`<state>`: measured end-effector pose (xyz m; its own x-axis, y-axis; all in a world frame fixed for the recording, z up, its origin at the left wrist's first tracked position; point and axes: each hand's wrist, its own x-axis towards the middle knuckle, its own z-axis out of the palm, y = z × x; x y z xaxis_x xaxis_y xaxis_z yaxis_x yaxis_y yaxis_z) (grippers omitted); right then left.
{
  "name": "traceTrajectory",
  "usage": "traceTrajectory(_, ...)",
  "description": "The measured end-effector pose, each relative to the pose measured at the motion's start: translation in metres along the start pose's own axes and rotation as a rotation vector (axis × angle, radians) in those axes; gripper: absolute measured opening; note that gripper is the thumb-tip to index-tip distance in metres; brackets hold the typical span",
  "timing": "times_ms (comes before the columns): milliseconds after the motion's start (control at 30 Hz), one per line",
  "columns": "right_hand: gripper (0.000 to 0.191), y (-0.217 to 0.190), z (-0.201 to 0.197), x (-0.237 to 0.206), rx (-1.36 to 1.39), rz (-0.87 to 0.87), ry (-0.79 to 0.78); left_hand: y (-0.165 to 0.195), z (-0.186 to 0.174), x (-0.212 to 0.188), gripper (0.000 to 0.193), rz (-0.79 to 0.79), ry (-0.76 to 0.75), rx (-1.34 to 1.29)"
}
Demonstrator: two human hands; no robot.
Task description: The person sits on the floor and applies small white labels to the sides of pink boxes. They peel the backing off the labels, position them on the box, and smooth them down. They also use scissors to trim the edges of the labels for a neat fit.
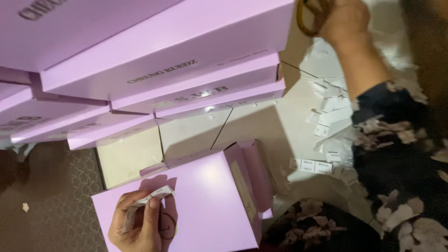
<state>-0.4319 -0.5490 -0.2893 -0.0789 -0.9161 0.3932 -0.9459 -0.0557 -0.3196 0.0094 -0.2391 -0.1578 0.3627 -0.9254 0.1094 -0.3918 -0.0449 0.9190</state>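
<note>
left hand [136,223] at lower left, fingers curled, grip closed on a strip of small white labels [148,201] with dark print, held over the lid of a lilac box [210,200]. box lying flat on pale floor tiles [191,133], its lid corner touched by the hand, a pale rectangular sticker along its right side wall. stack of lilac flat boxes [154,60] above and to the left, overlapping like steps, dark lettering on front edges. right hand [343,18] at top right, clenched around the brown loop handles of scissors [310,18]; blades out of view. loose white paper labels [329,100] scattered on the tiles under the right forearm, more near the box's right side, one longer strip [311,165] lying flat. dark floral sleeve and garment [401,154] along the right edge. brown patterned mat [56,196] at lower left, beside the tiles.
</note>
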Motion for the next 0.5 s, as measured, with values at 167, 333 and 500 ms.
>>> traceTrajectory(167, 0.015, -0.026, -0.018, 0.007, -0.163, 0.151, -0.077, 0.007, 0.002, 0.004, 0.018, 0.005, 0.004, 0.031)
traceTrajectory(333, 0.033, -0.053, -0.089, -0.018, 0.631, 0.792, -0.278, 0.021, -0.001, 0.011, 0.019, 0.219, -0.080, 0.082)
traceTrajectory(500, 0.030, -0.066, -0.202, -0.129, 1.641, 0.386, -0.218, 0.042, -0.008, 0.005, 0.016, 0.013, -0.082, -0.203)
